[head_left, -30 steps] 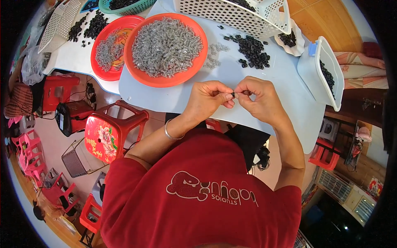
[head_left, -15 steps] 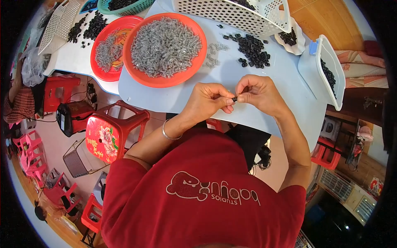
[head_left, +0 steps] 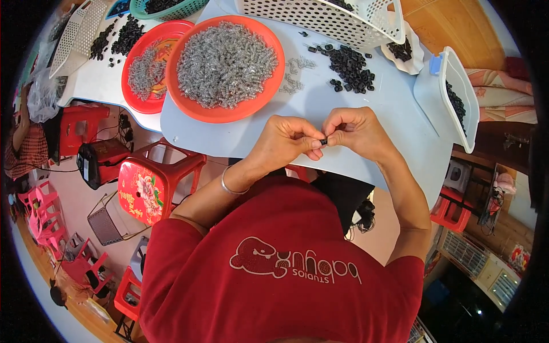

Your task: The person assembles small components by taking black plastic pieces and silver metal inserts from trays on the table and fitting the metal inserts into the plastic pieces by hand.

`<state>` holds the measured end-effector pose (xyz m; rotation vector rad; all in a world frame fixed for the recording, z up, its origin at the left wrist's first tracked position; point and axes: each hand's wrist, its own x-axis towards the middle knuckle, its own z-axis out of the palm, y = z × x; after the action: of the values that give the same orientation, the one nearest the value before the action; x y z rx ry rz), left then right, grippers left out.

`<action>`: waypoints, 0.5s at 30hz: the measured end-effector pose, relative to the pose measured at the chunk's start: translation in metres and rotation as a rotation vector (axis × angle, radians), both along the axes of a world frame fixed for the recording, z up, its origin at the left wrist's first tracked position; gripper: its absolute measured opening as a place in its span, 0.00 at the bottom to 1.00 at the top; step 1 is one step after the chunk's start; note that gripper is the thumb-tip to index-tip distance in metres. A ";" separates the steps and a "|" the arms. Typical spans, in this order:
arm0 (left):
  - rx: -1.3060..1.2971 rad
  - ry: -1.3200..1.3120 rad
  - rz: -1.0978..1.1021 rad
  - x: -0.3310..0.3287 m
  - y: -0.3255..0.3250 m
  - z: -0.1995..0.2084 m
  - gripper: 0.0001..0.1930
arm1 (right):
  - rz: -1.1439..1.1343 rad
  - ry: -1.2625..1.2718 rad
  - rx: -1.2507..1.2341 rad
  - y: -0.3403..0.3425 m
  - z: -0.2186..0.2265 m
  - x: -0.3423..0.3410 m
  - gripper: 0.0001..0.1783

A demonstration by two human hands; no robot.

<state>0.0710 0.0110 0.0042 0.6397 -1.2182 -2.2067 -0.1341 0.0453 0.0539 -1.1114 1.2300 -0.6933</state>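
Observation:
My left hand [head_left: 290, 138] and my right hand [head_left: 355, 132] meet above the table's near edge. Between their fingertips they pinch one small black plastic part [head_left: 323, 141]; its details are too small to make out. Beyond my left hand stands an orange-red bowl [head_left: 273, 94] heaped with small metal springs [head_left: 226, 66]. A few loose springs [head_left: 294, 74] lie on the tabletop beside that bowl. Farther out from my right hand, a loose pile of black plastic parts [head_left: 353, 70] is spread on the table.
A white perforated basket [head_left: 314, 22] stands at the far edge. To the right are a scalloped dish [head_left: 416, 67] and a white bin [head_left: 429, 94] of black parts. Leftward sit a second red bowl [head_left: 128, 97] and a green basket [head_left: 186, 12]. A red stool [head_left: 143, 191] stands on the floor.
My fingertips have drawn slightly closer around the small black part, so less of it shows. Both hands stay nearly in the same place.

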 end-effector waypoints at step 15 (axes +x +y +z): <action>-0.057 0.012 0.031 -0.003 0.001 -0.005 0.02 | -0.046 0.150 -0.033 -0.001 0.002 0.006 0.05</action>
<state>0.0676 0.0125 -0.0012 0.6174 -1.2521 -2.1389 -0.1280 0.0445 0.0556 -1.1825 1.3794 -0.6765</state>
